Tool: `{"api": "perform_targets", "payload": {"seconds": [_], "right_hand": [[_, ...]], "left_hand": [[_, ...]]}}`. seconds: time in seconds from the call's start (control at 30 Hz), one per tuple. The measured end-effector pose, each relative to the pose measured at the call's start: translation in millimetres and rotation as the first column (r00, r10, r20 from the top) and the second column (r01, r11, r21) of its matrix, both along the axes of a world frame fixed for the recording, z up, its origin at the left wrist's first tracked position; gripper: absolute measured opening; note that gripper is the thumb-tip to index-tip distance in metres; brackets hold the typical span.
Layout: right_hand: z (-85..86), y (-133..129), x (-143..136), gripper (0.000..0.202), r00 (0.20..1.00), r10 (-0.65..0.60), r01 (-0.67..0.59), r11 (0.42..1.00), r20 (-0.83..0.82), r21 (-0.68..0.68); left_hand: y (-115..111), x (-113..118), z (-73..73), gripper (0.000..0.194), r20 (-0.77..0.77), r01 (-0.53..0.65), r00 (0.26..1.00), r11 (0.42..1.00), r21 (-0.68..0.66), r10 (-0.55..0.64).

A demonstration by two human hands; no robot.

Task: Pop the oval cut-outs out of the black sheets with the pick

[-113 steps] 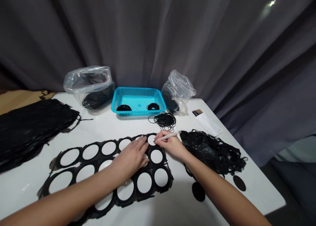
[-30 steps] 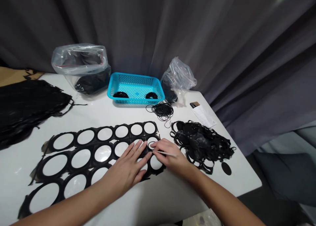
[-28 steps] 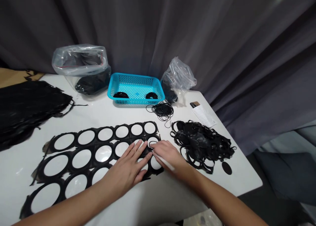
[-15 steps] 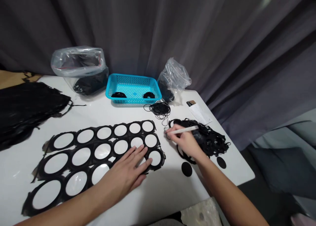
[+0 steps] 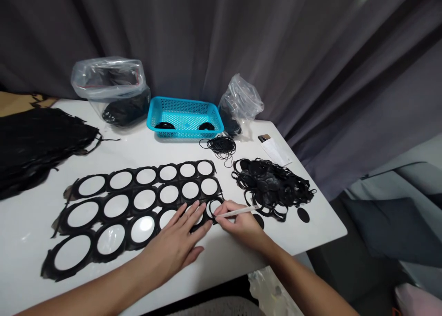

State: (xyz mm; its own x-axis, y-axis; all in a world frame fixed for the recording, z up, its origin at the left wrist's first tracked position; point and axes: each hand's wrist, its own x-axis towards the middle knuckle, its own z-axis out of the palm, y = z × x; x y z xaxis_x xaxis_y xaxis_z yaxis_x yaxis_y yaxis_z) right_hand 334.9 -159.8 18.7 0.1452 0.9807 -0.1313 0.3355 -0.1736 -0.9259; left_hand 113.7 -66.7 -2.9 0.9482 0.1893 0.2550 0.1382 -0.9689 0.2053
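Observation:
A black rubber sheet with rows of round holes (image 5: 130,191) lies flat on the white table. My left hand (image 5: 184,226) rests palm down on its front right part, fingers spread. Between the fingers of my right hand (image 5: 241,221) is a thin whitish pen-like tool (image 5: 238,211). Its tip is at the sheet's front right hole, where a thin black ring edge shows; the exact contact is hidden by my fingers. Right of that hand lies a heap of black rings and discs (image 5: 276,185). One black disc (image 5: 303,215) lies apart, and another is partly covered by my right hand.
At the back stands a blue basket (image 5: 186,133) with black ring bundles, between two clear plastic bags (image 5: 113,93) (image 5: 241,102). Thin black rings (image 5: 223,146) lie before it. A black sheet pile (image 5: 41,146) covers the left; a phone (image 5: 264,137) and white paper (image 5: 276,151) lie right.
My right hand has moved with the tool from the heap, left and toward me, to the sheet's front right hole. My left hand stays on the sheet. The view has shifted slightly.

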Motion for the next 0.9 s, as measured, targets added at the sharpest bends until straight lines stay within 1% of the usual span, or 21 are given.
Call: {"api": "perform_targets", "payload": {"seconds": [0.2,0.27,0.33,0.4,0.47,0.5,0.53,0.57,0.63,0.67,0.7,0.73,0.77,0.8,0.83,0.9], "right_hand": [[3.1,2.1,-2.2,0.015,0.992,0.022,-0.028,0.999,0.126,0.04],[3.5,1.0,-4.2,0.017,0.985,0.027,-0.039,0.997,0.168,0.071],[1.0,-3.0,-8.4,0.018,0.971,0.034,-0.068,0.989,0.236,0.134],[-5.2,-8.6,-13.0,0.014,0.935,0.073,-0.148,0.97,0.348,0.193],[-12.6,-12.1,-12.7,0.018,0.87,0.104,-0.231,0.949,0.482,0.213],[-15.3,-11.8,-9.0,0.022,0.84,0.092,-0.243,0.945,0.535,0.219],[-16.5,-9.8,-2.3,0.025,0.819,0.052,-0.221,0.948,0.572,0.23],[-15.8,-6.2,7.1,0.025,0.808,-0.029,-0.158,0.952,0.589,0.263],[-8.6,4.8,30.7,0.02,0.792,-0.256,0.051,0.933,0.554,0.357],[-2.8,11.1,42.1,0.017,0.774,-0.382,0.179,0.897,0.506,0.403],[3.5,17.5,51.4,0.015,0.766,-0.46,0.281,0.868,0.449,0.411],[9.6,23.3,57.3,0.014,0.772,-0.504,0.356,0.848,0.387,0.393],[14.6,28.3,59.1,0.014,0.8,-0.506,0.395,0.849,0.324,0.351],[18.2,32.3,56.7,0.014,0.842,-0.469,0.394,0.872,0.265,0.291],[20.2,35.1,50.4,0.014,0.886,-0.415,0.367,0.901,0.208,0.233],[19.9,37.7,29.8,0.012,0.954,-0.282,0.268,0.954,0.104,0.135]], "left_hand": [[-0.9,-0.4,0.1,0.051,0.024,-0.011,1.0,1.0,-0.023,0.012],[-0.7,-0.6,0.8,0.051,0.022,-0.011,1.0,1.0,-0.028,0.011],[-0.6,-0.6,1.5,0.053,0.012,-0.012,1.0,0.999,-0.033,0.012],[-0.7,-0.3,1.7,0.055,0.0,-0.01,1.0,0.999,-0.033,0.01],[-0.9,0.2,0.9,0.055,-0.002,-0.005,1.0,0.999,-0.036,0.005],[-1.1,0.4,0.2,0.053,0.001,-0.004,1.0,0.999,-0.04,0.004],[-1.2,0.7,-0.6,0.052,0.005,-0.005,1.0,0.999,-0.044,0.005],[-1.4,1.0,-1.3,0.051,0.009,-0.007,1.0,0.999,-0.047,0.008],[-1.5,1.3,-1.8,0.049,0.008,-0.014,1.0,0.999,-0.051,0.015],[-1.4,1.0,-1.3,0.049,0.007,-0.014,1.0,0.998,-0.053,0.015],[-1.3,0.2,-0.3,0.049,0.007,-0.01,1.0,0.998,-0.054,0.01],[-1.2,-1.2,1.3,0.049,0.009,-0.004,1.0,0.999,-0.053,0.004],[-1.1,-3.4,3.2,0.05,0.012,0.0,1.0,0.999,-0.048,0.001],[-1.2,-6.5,5.1,0.051,0.016,0.0,1.0,0.999,-0.039,0.001],[-1.5,-10.6,6.8,0.053,0.017,-0.007,1.0,1.0,-0.024,0.007],[-2.6,-20.9,8.3,0.055,0.014,-0.038,0.999,0.999,0.021,0.038]]}}
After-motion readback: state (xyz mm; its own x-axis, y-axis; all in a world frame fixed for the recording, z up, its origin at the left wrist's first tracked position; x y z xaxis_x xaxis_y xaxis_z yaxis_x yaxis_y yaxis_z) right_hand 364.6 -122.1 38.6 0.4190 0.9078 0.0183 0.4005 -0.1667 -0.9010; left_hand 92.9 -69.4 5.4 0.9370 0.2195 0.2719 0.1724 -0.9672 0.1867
